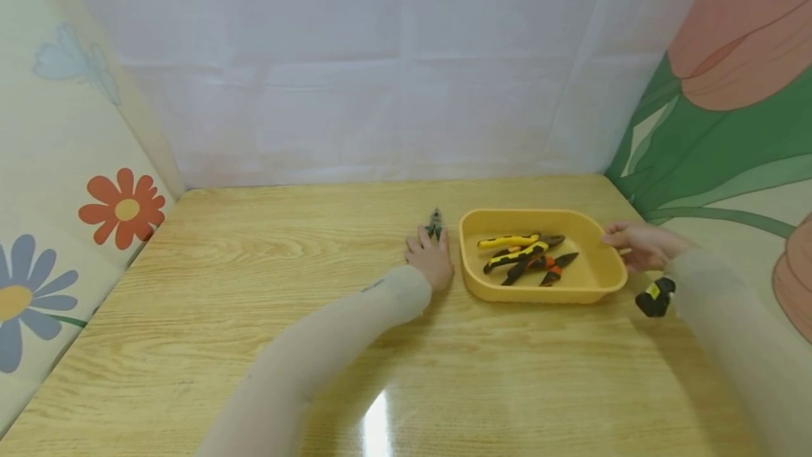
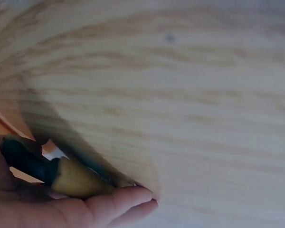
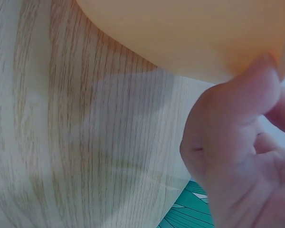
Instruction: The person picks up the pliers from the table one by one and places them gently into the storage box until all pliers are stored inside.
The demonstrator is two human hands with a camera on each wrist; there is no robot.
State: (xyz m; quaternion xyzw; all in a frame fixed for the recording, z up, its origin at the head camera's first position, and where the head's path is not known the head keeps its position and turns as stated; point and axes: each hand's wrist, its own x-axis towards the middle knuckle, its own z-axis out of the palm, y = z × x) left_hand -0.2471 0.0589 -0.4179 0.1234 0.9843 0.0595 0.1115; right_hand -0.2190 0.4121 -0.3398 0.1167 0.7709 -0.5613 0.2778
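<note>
Near the middle of the table, my left hand [image 1: 430, 258] lies over a pair of pliers [image 1: 435, 220], whose metal jaws point away past the fingertips. Up close in the left wrist view, its fingers [image 2: 118, 204] curl along a dark green and yellow plier handle [image 2: 76, 178]. On the other side of the yellow plastic basket [image 1: 542, 295], my right hand [image 1: 643, 244] pinches the right rim between thumb and fingers. Inside the basket lie yellow-and-black pliers [image 1: 517, 257] and orange-and-black pliers [image 1: 552, 270], overlapping one another.
A small black object with a yellow patch [image 1: 656, 297] shows beside the right wrist. The wood-grain table [image 1: 222, 302] meets a white cloth backdrop [image 1: 317, 90] behind. Flower-printed panels [image 1: 729, 147] stand at both sides.
</note>
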